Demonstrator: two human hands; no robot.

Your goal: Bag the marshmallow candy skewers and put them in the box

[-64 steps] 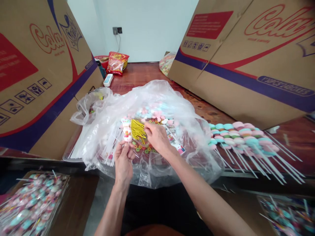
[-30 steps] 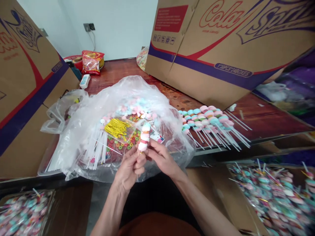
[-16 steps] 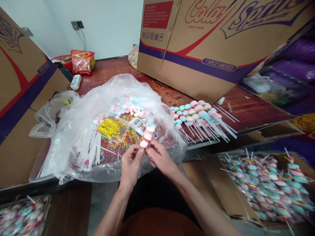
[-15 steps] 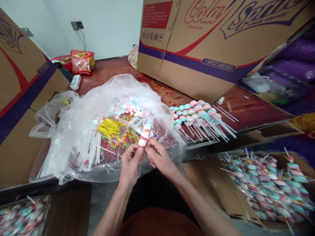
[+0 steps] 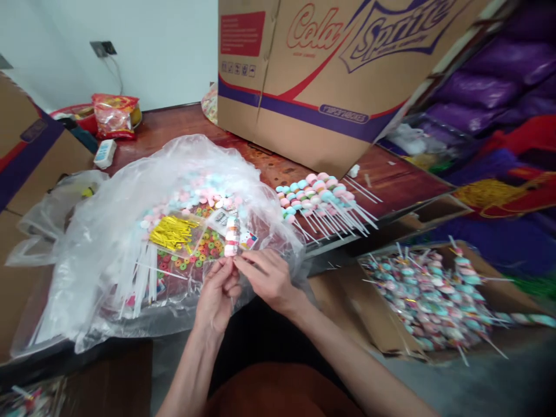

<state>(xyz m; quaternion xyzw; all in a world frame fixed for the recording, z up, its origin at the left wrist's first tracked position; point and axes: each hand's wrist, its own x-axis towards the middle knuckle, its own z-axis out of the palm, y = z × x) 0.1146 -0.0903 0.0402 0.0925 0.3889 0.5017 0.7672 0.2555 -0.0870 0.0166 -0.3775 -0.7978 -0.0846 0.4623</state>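
Note:
An upright marshmallow skewer [image 5: 231, 236], pink, white and orange-banded in a clear wrapper, stands above my fingertips. My left hand [image 5: 218, 289] is closed around its lower end, where the stick goes down into the palm. My right hand [image 5: 268, 279] pinches at the same spot, just under the lowest marshmallow; any tie between the fingers is too small to make out. Beyond them lie yellow twist ties [image 5: 172, 233] on a clear bag, ring-shaped gummies [image 5: 211, 246], loose pastel marshmallows [image 5: 186, 194] and white sticks [image 5: 138, 278], all within a large plastic sheet [image 5: 99, 231].
Unwrapped skewers [image 5: 321, 200] lie in a row on the wooden table [image 5: 174, 123], right of the sheet. A tall carton [image 5: 299, 75] stands behind them. Lower right, an open box [image 5: 386, 333] holds many wrapped skewers. At the back left sits a red snack bag [image 5: 115, 116].
The view has turned to the right, so the scene shifts left. Both hands still hold the skewer; my left fingers have curled in, and the right hand now lies flatter across the neck.

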